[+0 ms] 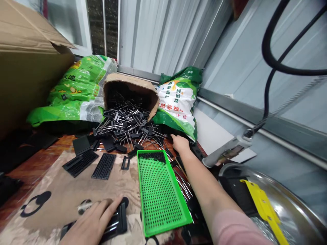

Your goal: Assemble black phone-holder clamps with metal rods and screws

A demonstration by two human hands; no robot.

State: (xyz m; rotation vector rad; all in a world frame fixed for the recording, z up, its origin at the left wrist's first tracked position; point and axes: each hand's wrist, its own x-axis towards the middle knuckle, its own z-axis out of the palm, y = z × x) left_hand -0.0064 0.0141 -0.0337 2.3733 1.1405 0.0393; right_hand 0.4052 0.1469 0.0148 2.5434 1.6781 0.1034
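The left hand point(92, 221) grips a black plastic block point(119, 221) on the near side, the open right hand point(181, 143) touches a heap of black pronged parts point(127, 126) on the far side, and a bump could tip the green holed tray point(163, 194).

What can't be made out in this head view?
Head view:
Grip of the left hand on the black part: hidden by fingers, cut off by the bottom edge.
Contact of the right hand with the black pins: too small to tell.
Inside the tipped cardboard box: shadow hides it.
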